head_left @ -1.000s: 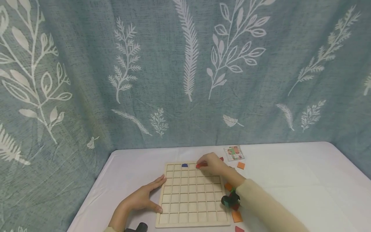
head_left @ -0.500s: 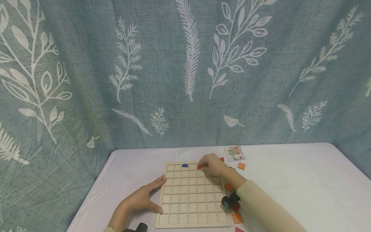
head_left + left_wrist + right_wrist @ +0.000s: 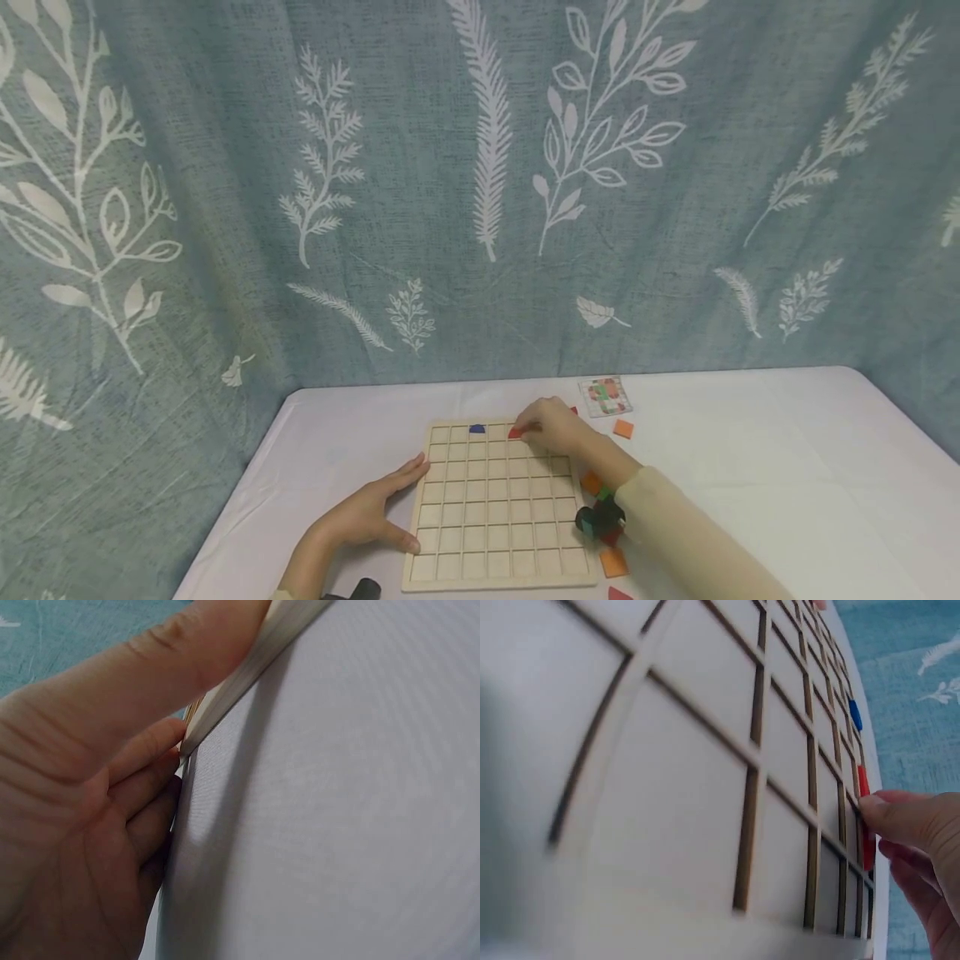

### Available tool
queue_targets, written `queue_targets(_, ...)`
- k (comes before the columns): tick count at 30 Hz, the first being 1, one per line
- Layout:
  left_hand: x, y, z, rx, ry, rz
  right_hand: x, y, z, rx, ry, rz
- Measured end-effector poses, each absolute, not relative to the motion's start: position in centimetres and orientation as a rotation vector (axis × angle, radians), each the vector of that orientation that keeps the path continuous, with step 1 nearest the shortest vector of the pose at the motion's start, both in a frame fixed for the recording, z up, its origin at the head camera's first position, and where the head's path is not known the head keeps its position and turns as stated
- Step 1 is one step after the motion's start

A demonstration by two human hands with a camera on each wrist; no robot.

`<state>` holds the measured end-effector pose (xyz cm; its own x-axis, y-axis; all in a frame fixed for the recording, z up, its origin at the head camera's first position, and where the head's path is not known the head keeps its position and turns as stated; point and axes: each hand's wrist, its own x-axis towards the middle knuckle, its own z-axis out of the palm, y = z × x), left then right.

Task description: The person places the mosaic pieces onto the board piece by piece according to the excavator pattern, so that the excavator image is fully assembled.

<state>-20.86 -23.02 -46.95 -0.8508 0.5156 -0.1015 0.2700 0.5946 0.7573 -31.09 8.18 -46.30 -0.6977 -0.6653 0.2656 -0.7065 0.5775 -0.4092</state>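
Observation:
A square wooden grid board (image 3: 476, 517) lies on the white table. My left hand (image 3: 367, 510) rests along its left edge, fingers and thumb spread; in the left wrist view the thumb (image 3: 165, 664) lies across the board's side. At the far row, my right hand (image 3: 557, 427) pinches a flat red piece (image 3: 514, 433) with thumb and fingers. In the right wrist view red shows above and below the thumb (image 3: 885, 814), with the middle hidden. A blue half-round piece (image 3: 477, 429) sits in the same row, left of the red one.
Orange squares (image 3: 613, 562) and several red and green pieces lie along the board's right side, partly under the right forearm. A patterned card (image 3: 605, 397) lies behind, near an orange square (image 3: 623, 428). Black wrist devices (image 3: 600, 521) hang by both wrists. A patterned curtain (image 3: 420, 208) stands behind.
The right hand has shifted very slightly to the right, and the red piece at its fingertips now shows as a pointed shape lying in the far row. The left hand stays put.

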Motion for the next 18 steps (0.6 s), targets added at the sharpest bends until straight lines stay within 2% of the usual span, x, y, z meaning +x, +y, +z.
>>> queue_targets(7, -20.9, -22.9, -46.9, 0.643, 2.515, 1.127, -30.5, 10.9, -46.1, 0.913, -2.719, 1.096)
queue_targets(12, -20.9, -23.0, -47.0, 0.656, 2.509, 1.130, -29.7, 14.4, -46.3, 0.783, -2.654, 1.126)
queue_targets(18, -20.8, -23.1, -47.0, 0.664, 2.513, 1.122, -28.8, 18.2, -46.8, 0.414, -2.694, 1.164)
